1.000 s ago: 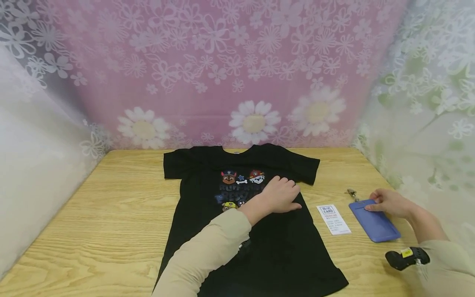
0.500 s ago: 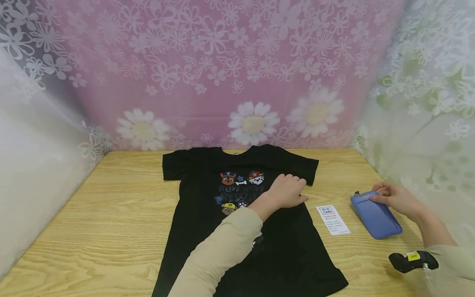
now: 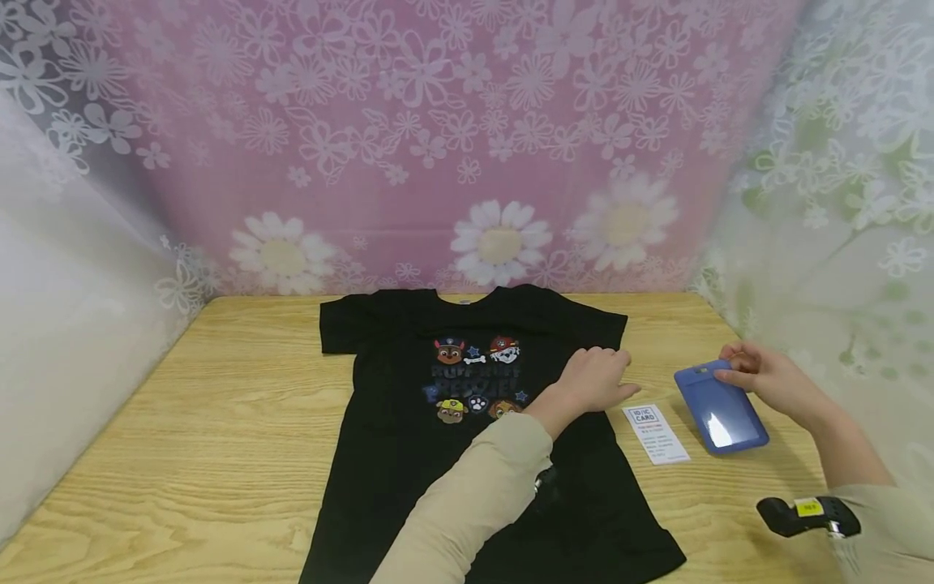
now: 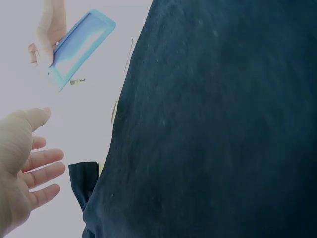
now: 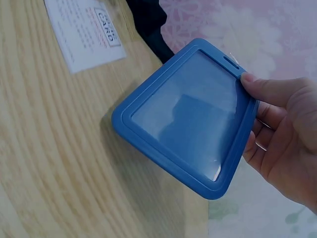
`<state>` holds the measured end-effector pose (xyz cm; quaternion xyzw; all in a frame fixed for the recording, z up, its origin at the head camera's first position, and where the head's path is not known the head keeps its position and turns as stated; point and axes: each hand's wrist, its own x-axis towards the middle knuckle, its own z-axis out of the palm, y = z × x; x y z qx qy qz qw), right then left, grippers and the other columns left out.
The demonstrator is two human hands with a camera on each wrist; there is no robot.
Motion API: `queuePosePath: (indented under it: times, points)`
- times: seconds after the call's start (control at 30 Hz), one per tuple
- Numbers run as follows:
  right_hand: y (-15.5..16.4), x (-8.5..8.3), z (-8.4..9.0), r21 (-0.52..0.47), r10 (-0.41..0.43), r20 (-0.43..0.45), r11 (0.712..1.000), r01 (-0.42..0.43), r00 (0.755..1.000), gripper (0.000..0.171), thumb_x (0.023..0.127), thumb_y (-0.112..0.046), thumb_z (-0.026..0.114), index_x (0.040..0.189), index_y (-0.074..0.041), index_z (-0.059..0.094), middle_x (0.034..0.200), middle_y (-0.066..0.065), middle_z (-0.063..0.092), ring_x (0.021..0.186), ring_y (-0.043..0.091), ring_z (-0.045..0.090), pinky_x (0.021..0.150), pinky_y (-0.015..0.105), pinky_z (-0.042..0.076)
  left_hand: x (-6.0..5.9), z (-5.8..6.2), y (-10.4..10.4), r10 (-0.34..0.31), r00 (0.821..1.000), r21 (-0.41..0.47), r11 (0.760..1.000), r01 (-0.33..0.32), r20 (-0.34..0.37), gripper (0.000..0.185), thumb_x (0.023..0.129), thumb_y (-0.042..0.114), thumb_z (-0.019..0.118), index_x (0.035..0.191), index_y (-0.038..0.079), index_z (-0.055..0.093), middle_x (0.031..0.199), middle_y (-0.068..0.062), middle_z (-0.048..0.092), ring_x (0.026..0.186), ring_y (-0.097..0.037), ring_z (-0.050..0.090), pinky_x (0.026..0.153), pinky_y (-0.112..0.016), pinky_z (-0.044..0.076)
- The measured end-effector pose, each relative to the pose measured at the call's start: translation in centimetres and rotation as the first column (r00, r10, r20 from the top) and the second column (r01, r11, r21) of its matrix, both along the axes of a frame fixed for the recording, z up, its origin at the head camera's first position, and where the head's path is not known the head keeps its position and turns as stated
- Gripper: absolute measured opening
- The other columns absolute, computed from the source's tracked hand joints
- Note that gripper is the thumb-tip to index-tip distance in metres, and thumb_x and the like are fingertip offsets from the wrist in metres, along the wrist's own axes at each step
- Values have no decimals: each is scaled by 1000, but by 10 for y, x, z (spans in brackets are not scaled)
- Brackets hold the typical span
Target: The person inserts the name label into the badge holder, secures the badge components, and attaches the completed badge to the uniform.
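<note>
Between thumb and fingers my right hand point(image 3: 769, 381) pinches a blue badge holder point(image 3: 722, 410) by its upper corner. In the right wrist view the badge holder point(image 5: 188, 119) is tilted above the wood, its clear window facing the camera and its slot near the thumb. A small metal clip point(image 4: 77, 81) shows beside it in the left wrist view. My left hand point(image 3: 594, 380) hovers over the right side of a black T-shirt point(image 3: 409, 454); its fingers point(image 4: 44, 175) are spread and hold nothing. Just right of the shirt, a white printed card point(image 3: 657, 435) lies flat.
The T-shirt, with cartoon dog faces printed on its chest, lies spread over the middle of the wooden table point(image 3: 182, 438). A pink floral curtain point(image 3: 365, 162) hangs behind the table, with pale cloth point(image 3: 854, 243) on the right side.
My right hand has lifted the badge holder off the table and turned it so its clear window shows. My left hand has moved right, toward the card.
</note>
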<state>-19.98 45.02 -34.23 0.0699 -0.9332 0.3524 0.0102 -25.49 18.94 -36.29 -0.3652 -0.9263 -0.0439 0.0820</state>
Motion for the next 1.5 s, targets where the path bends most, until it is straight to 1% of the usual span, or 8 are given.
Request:
queuePosePath:
  times: [0.13, 0.27, 0.43, 0.67, 0.77, 0.97, 1.2, 1.5]
  points:
    - [-9, -4, 5, -17, 30, -54, 999, -31, 998, 24, 93, -15, 56, 105, 2, 44, 76, 2, 53, 66, 12, 45, 56, 28, 39, -1, -2, 6, 32, 997, 31, 999, -34, 67, 48, 88, 55, 50, 126, 25, 52, 103, 13, 59, 84, -3, 56, 64, -19, 42]
    - [-21, -8, 10, -19, 50, -86, 998, -52, 995, 21, 92, -12, 57, 104, 2, 46, 75, 5, 54, 65, 14, 47, 56, 27, 38, -3, -2, 9, 73, 988, 60, 995, -82, 138, 55, 88, 55, 50, 134, 25, 45, 120, 12, 56, 100, -5, 56, 75, -20, 45]
    - [-35, -13, 14, 6, 55, -96, 998, -55, 994, 22, 92, -14, 58, 106, 0, 47, 77, 5, 56, 66, 15, 48, 58, 26, 39, -5, 0, 9, 100, 970, 146, 980, -134, 221, 52, 90, 52, 51, 134, 25, 46, 117, 12, 58, 99, -4, 57, 76, -20, 45]
    - [-49, -19, 11, -70, 104, -118, 991, -112, 988, 20, 92, -11, 57, 105, 1, 47, 79, 8, 56, 67, 17, 51, 59, 27, 41, -4, 3, 6, 58, 957, 267, 954, -137, 284, 40, 92, 42, 52, 129, 26, 49, 107, 14, 60, 86, 0, 57, 67, -16, 43]
    - [-53, -21, 10, -92, 110, -133, 988, -123, 985, 20, 92, -11, 58, 104, 1, 48, 79, 9, 55, 67, 17, 51, 58, 28, 40, -4, 5, 6, 40, 967, 285, 952, -113, 250, 35, 93, 39, 53, 125, 26, 53, 103, 15, 60, 83, 1, 56, 66, -15, 42]
    - [-57, -23, 11, -88, 94, -147, 990, -108, 985, 21, 92, -14, 58, 104, 0, 48, 81, 9, 55, 69, 17, 52, 60, 26, 42, -2, 9, 7, 32, 996, 255, 965, -54, 89, 26, 93, 37, 54, 116, 25, 58, 95, 16, 61, 75, 2, 53, 60, -14, 38]
    - [-60, -25, 13, -107, 89, -152, 989, -106, 984, 20, 92, -15, 57, 103, -1, 47, 82, 7, 55, 70, 16, 53, 62, 27, 45, 0, 11, 6, 72, 997, 271, 960, -68, -4, 22, 93, 34, 53, 113, 25, 59, 95, 15, 62, 76, 0, 54, 62, -16, 37]
    - [-66, -26, 16, -137, 77, -150, 986, -98, 986, 21, 93, -17, 57, 104, -2, 46, 83, 4, 54, 71, 15, 52, 63, 25, 42, 1, 15, 2, 98, 994, 333, 940, -78, -44, 21, 92, 31, 56, 111, 24, 60, 98, 14, 62, 79, -1, 54, 64, -16, 36]
